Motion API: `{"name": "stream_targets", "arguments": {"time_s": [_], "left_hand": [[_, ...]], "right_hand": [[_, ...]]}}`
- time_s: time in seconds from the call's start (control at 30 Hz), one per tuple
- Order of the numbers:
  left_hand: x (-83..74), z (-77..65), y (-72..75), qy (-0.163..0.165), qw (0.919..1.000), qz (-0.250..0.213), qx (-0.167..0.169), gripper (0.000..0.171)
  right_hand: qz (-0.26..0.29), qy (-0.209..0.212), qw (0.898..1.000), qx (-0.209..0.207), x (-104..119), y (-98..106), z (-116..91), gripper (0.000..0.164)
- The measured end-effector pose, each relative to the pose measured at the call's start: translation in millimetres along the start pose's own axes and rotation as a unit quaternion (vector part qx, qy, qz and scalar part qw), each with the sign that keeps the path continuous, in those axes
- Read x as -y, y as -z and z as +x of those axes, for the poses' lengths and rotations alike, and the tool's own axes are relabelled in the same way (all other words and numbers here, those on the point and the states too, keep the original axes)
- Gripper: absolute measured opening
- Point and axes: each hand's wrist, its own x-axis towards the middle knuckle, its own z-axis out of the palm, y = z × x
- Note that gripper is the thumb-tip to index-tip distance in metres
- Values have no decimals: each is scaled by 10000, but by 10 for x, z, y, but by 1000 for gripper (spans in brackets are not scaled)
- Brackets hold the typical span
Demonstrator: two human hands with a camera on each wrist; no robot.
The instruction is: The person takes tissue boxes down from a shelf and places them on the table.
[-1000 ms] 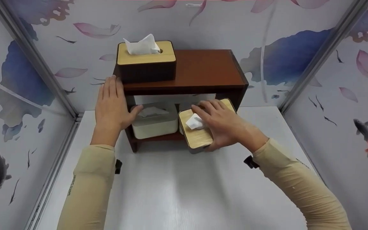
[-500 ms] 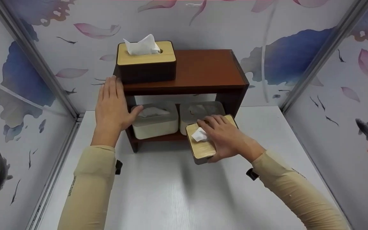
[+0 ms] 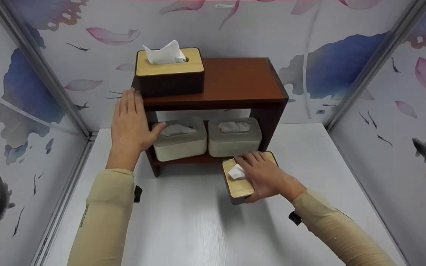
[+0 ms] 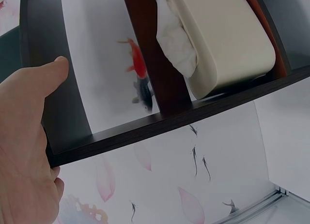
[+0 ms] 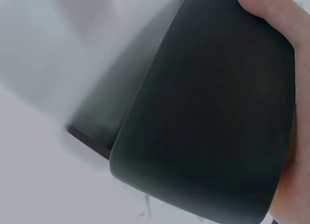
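Observation:
My right hand grips a dark tissue box with a light wood lid from above, fingers across the lid and thumb at its near side. A white tissue pokes out beside the fingers. Its dark wall fills much of the right wrist view. The box is in front of the shelf's right end, its shadow falling on the table. My left hand rests against the left side of the brown two-tier shelf, fingers straight and thumb spread over the front.
Another wood-lidded tissue box stands on the shelf top at the left. Below, two cream tissue boxes, a left one and a right one, sit side by side. Printed panels enclose the white table at the back and sides.
My right hand has drawn the wood-lidded box toward me and slightly right, away from the shelf, uncovering the right cream box. The left hand has stayed in place.

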Motion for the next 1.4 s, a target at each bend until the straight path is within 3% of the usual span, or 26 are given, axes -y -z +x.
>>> {"name": "stream_targets", "arguments": {"time_s": [0.63,0.9,1.4], "left_hand": [[-3,-15,-6,41,9999,103,28,104],[-14,-13,-4,69,9999,116,11,103],[-10,13,-21,122,9996,247,-13,104]], "right_hand": [[524,-805,9941,505,-361,-493,-360,126],[628,-944,9926,445,-612,-651,-531,125],[727,-1402,9849,704,-968,-719,-798,123]]}}
